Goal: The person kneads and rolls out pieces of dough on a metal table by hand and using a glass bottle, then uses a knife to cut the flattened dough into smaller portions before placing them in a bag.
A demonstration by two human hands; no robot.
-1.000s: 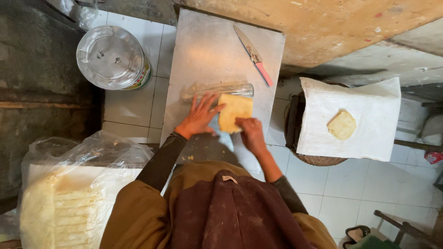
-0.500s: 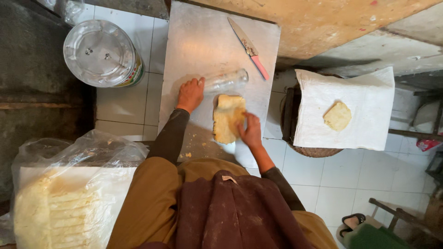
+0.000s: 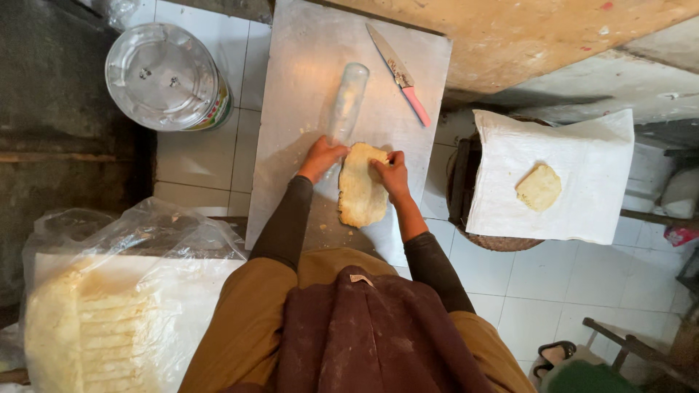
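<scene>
On the metal work board (image 3: 306, 87) in front of me, the flattened piece of dough (image 3: 361, 188) lay near the board's near edge, between my two hands. My left hand (image 3: 321, 157) rested at the dough's left edge and on the near end of the clear glass rolling pin (image 3: 346, 103), fingers curled over it, though from this height I could not tell whether they truly gripped the pin or only touched it. My right hand (image 3: 392, 173) sat on the dough's upper right corner, fingers bent together and pinching or pressing the edge. By my judgement the dough was already rolled out into a rough oblong, so the flattening looked mostly done, and shaping or moving it remained. Its long axis ran away from me, tilted slightly to the right at the far end, roughly in line with the pin, which pointed up the board. A pink-handled knife (image 3: 400, 74) lay farther up, well apart. To the right, another dough piece (image 3: 539, 187) sat on a white cloth (image 3: 582, 153); a bagged stack (image 3: 80, 320) stood at my left.
</scene>
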